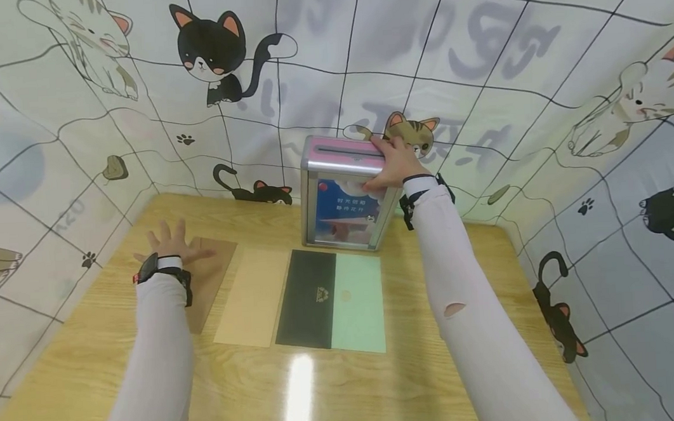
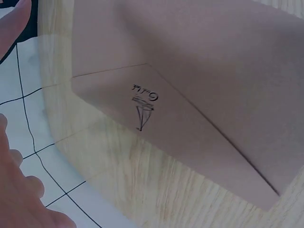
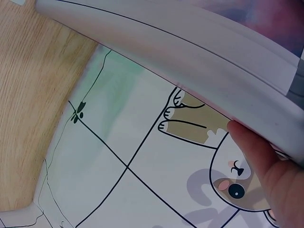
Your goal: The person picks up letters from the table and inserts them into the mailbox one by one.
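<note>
My right hand (image 1: 396, 163) grips the top right corner of an upright suggestion box (image 1: 343, 210), thumb on the front and fingers over the top. The box has a silver frame, a pink top with a long slot, and a blue picture panel. My left hand (image 1: 173, 244), fingers spread, is over the far left end of a brown envelope (image 1: 206, 284). In the left wrist view the envelope (image 2: 199, 85) shows its flap seam and a small printed mark. Beside it lie a tan envelope (image 1: 254, 294), a black envelope (image 1: 304, 301) with a gold crest and a mint green envelope (image 1: 359, 305).
The wooden table (image 1: 249, 393) meets a white cloth (image 1: 317, 52) with grid lines and cartoon cats at the back and sides. The box stands at the table's back, close to the cloth and just behind the black and green envelopes.
</note>
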Tool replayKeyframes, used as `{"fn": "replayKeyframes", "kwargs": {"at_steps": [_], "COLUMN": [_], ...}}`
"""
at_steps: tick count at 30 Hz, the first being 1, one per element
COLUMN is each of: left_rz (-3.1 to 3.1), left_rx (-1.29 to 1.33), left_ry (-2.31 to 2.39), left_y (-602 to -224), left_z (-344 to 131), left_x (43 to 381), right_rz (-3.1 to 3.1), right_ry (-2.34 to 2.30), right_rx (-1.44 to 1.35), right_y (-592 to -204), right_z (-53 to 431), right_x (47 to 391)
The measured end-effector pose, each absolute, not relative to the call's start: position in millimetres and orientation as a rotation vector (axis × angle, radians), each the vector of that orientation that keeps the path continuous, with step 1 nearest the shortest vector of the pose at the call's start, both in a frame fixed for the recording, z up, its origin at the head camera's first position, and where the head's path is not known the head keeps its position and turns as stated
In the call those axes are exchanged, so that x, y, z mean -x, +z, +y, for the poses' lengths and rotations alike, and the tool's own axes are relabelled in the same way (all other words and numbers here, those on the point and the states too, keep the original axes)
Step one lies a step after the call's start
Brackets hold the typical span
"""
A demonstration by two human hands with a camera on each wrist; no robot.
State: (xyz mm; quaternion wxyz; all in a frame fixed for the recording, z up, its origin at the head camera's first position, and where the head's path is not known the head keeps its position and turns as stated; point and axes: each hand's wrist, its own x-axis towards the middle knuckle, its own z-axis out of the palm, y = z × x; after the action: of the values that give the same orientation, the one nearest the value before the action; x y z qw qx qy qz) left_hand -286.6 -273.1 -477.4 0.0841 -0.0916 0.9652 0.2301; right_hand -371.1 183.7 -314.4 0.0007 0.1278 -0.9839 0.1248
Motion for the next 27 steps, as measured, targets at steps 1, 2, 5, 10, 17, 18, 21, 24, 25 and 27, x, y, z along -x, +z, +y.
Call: {"fn": "replayKeyframes", "kwargs": {"at_steps": [1, 2, 5, 10, 17, 18, 21, 24, 25, 27], "left_rz": [2.874, 2.869, 2.86, 2.869, 2.816, 2.808, 2.801, 2.785, 2.778, 2.765], "left_rx": [0.274, 0.275, 0.285, 0.259, 0.312, 0.321, 0.319, 0.315, 0.317, 0.319], "left_ry": [0.694, 0.699, 0.709, 0.705, 0.727, 0.722, 0.707, 0.702, 0.696, 0.689], "left_y": [-478.5, -479.6, -484.5, -499.7, -515.5, -516.3, -517.1, -518.9, -519.7, -521.6], "left_z": [-272.1, -271.2, -269.1, -267.5, -265.9, -265.6, -264.2, -263.7, -263.7, -264.0], "left_x": [286.6, 286.8, 287.6, 288.5, 279.7, 278.0, 273.5, 270.4, 269.5, 268.1], "right_rz": [-3.088, -3.086, -3.085, -3.087, -3.088, -3.088, -3.086, -3.085, -3.087, -3.086], "right_ry": [0.396, 0.397, 0.401, 0.401, 0.404, 0.402, 0.4, 0.404, 0.408, 0.411], "right_rx": [-0.401, -0.4, -0.404, -0.403, -0.417, -0.419, -0.418, -0.415, -0.415, -0.417], "right_y": [-314.1, -314.1, -313.2, -310.7, -310.2, -310.5, -311.8, -312.2, -312.2, -312.4], "right_z": [184.0, 184.4, 184.6, 183.3, 182.5, 182.9, 184.8, 186.7, 187.2, 188.2], "right_x": [371.4, 372.2, 372.5, 371.8, 375.1, 375.8, 378.0, 379.9, 380.4, 381.7]}}
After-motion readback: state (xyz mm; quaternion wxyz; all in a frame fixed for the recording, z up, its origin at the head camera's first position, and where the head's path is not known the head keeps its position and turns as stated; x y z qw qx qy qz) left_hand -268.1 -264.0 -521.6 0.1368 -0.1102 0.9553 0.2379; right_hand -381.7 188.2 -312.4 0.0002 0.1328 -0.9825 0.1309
